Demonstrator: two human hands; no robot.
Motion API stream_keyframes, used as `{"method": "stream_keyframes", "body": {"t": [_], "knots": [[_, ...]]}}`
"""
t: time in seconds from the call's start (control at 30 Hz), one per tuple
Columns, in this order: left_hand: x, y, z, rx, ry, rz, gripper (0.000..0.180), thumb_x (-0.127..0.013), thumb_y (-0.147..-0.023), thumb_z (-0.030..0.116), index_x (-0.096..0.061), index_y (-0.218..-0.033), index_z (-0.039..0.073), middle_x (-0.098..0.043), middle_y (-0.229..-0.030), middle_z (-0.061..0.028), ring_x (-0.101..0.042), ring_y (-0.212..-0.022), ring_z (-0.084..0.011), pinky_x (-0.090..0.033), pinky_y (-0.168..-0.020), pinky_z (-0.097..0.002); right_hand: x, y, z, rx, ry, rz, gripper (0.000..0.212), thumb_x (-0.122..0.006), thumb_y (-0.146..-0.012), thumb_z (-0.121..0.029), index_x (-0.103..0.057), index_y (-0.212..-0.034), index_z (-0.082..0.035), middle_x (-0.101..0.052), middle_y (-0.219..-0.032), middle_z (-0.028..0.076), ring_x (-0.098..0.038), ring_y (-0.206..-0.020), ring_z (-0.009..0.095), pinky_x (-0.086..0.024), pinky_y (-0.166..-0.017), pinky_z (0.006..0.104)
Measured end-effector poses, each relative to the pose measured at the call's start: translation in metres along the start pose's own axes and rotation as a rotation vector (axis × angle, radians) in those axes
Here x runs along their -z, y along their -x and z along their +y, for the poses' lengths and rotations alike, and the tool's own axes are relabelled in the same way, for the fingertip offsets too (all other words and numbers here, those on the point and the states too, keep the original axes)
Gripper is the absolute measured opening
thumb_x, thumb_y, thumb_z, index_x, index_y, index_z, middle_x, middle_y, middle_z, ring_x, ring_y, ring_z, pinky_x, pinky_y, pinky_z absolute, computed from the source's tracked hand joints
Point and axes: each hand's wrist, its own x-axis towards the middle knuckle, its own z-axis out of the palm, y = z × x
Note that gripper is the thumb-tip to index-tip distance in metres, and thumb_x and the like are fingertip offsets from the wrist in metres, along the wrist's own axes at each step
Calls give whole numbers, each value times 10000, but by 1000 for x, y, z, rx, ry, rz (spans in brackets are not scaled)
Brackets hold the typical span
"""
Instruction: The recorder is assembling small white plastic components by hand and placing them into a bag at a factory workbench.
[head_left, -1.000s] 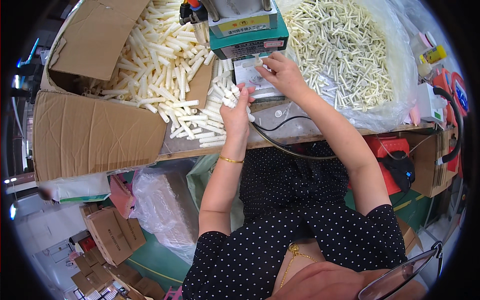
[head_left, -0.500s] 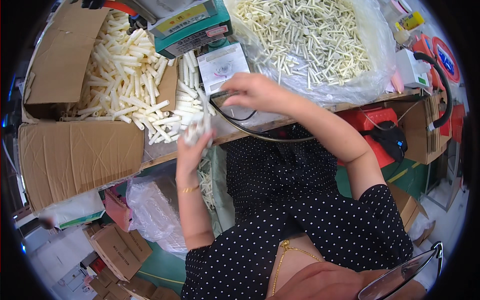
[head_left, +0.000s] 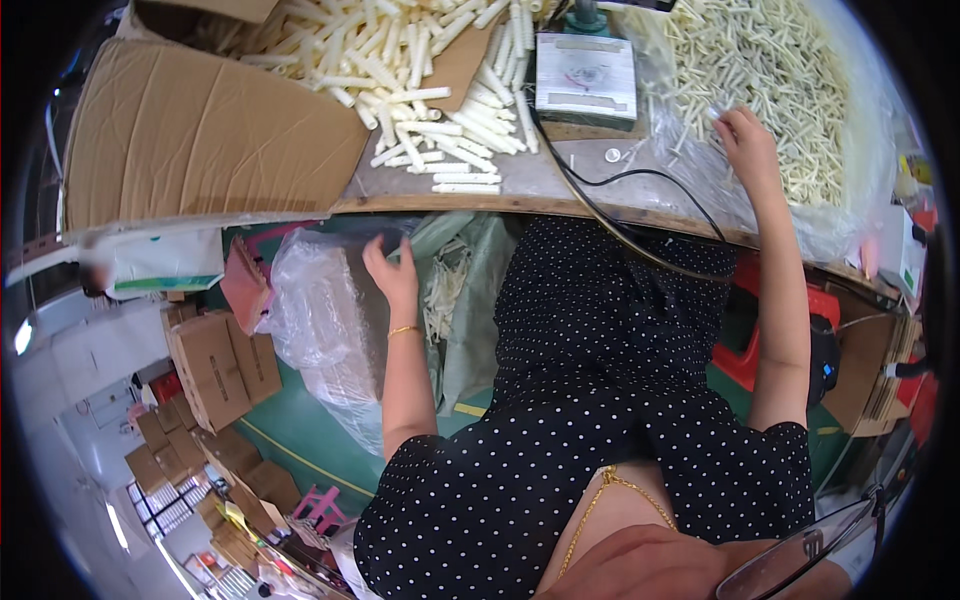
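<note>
My left hand (head_left: 392, 272) hangs below the table edge with its fingers spread and nothing in it. It is just left of an open green sack (head_left: 478, 262) that holds several white tubes (head_left: 441, 290). My right hand (head_left: 745, 140) reaches up onto a heap of small pale sticks (head_left: 780, 70) lying on clear plastic sheet, fingers bent down into them; whether it grips any is hidden. A grey device (head_left: 585, 75) sits on the table between two heaps.
A large pile of white tubes (head_left: 420, 60) spills from an open cardboard box (head_left: 200, 140) at the left. A black cable (head_left: 620, 180) loops over the wooden table edge (head_left: 450, 205). Below are a clear plastic bag (head_left: 320, 310), flat cartons (head_left: 210, 370) and a red stool (head_left: 760, 340).
My left hand came down from the table with a bunch of white tubes and is now empty beside the sack. My right hand moved from the device to the right heap.
</note>
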Motion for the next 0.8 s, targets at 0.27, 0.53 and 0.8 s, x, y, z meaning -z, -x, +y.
{"method": "stream_keyframes", "body": {"t": [0.27,0.53,0.8], "knots": [[10,-86,163,-447,261,-607,206,-650,-762,83,-599,-946,7,-594,-888,-88,-541,-878,-233,-432,-800,-331,-3,-5,-1,-8,233,-190,137,-588,-759,-103,-604,-890,-67,-607,-812,158,-590,-758,333,-472,-682,415],[-2,-109,178,-677,93,-826,285,-654,-741,119,-569,-988,7,-577,-862,-124,-510,-859,-272,-422,-769,-352,19,10,-6,-130,39,-19,304,-559,-774,-70,-594,-1075,-84,-621,-818,146,-609,-713,238,-492,-666,329],[-44,-72,262,-49,1067,-1028,209,-516,-909,136,-546,-1071,8,-582,-838,-17,-517,-733,-60,-425,-668,-201,8,6,-120,-320,-1221,-101,249,-619,-829,-111,-616,-1077,-93,-600,-811,-16,-520,-635,23,-414,-527,150]]}}
